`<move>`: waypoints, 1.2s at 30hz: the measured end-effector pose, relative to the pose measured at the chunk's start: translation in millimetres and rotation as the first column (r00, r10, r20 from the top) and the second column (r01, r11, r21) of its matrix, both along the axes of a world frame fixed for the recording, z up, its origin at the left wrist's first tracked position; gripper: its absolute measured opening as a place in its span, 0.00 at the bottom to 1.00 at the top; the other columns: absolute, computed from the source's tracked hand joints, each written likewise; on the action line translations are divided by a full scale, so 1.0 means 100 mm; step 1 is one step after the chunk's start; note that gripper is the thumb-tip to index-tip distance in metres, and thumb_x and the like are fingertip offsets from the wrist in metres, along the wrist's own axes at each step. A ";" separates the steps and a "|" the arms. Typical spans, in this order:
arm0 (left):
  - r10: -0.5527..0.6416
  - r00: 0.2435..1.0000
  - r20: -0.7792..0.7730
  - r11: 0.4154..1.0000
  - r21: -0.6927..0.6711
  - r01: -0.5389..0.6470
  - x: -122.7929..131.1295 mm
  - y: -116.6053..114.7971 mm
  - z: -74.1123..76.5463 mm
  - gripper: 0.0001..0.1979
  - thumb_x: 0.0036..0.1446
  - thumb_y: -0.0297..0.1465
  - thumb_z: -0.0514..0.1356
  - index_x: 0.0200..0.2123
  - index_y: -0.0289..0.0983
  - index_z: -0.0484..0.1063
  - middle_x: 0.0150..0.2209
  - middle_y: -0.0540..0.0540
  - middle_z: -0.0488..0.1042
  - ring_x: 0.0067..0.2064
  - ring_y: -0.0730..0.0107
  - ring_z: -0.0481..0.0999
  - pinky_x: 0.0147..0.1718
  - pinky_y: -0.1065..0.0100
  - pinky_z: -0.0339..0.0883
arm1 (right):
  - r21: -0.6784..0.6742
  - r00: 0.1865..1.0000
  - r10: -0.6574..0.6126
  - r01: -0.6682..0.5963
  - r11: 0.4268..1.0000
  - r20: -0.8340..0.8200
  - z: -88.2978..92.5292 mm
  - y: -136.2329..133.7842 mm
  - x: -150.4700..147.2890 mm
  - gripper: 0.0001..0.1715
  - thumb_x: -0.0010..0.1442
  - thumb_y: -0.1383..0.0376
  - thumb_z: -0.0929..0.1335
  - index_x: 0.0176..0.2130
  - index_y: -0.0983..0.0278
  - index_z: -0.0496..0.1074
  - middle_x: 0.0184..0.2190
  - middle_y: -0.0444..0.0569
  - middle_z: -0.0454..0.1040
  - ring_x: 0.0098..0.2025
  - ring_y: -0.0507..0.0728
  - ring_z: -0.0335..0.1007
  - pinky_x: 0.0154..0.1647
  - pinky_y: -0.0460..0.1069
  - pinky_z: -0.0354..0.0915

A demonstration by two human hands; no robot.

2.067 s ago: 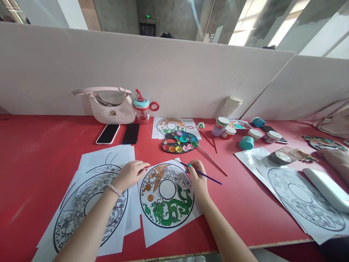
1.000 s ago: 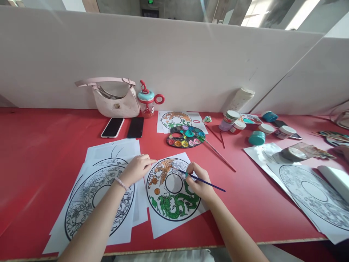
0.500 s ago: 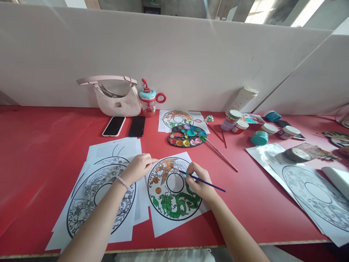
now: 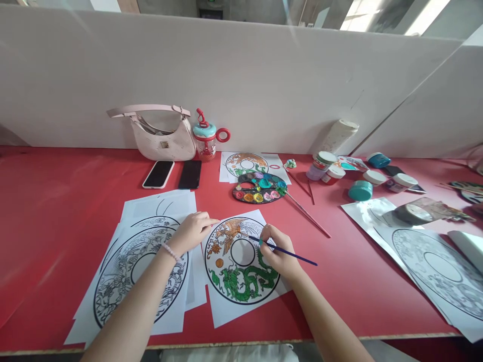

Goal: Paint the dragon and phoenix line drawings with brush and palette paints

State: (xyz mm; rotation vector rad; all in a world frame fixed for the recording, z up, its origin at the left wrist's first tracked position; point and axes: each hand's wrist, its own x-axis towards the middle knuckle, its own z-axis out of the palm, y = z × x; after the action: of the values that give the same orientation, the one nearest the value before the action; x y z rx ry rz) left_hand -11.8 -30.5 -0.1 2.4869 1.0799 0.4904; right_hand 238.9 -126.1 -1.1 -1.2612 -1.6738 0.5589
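Observation:
My right hand is closed around a paintbrush with a dark blue handle. Its tip meets the orange phoenix on a round line drawing, just above the inner circle. A green dragon fills the lower part of that drawing. My left hand, wearing a beaded bracelet, rests palm down with its index finger stretched to the sheet's upper left edge. Under my left forearm lie overlapping sheets with an uncoloured round drawing, partly covered by the arm.
Beyond the drawing lies a paint palette with a second brush leaning on it. Two phones, a handbag and a lidded cup stand back left. Paint jars and more sheets are at right.
The paintbrush has shifted slightly, its handle end a little further right and its tip still at the phoenix. My left hand stays in place.

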 end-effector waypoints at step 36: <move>0.002 1.000 0.004 1.000 -0.012 -0.002 0.00 0.00 0.02 0.17 0.62 0.24 0.50 0.47 0.39 0.75 0.30 0.48 0.70 0.35 0.69 0.69 0.35 0.68 0.63 | 0.029 1.000 0.018 -0.018 0.999 0.008 0.02 -0.01 -0.01 0.09 0.46 0.74 0.60 0.25 0.61 0.56 0.23 0.41 0.60 0.25 0.50 0.57 0.26 0.46 0.56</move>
State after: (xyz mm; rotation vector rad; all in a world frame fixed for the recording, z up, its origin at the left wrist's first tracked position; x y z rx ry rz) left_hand -11.3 -31.0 1.6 2.4735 1.0802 0.4881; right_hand 237.6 -127.5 0.8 -1.2297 -1.6954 0.5391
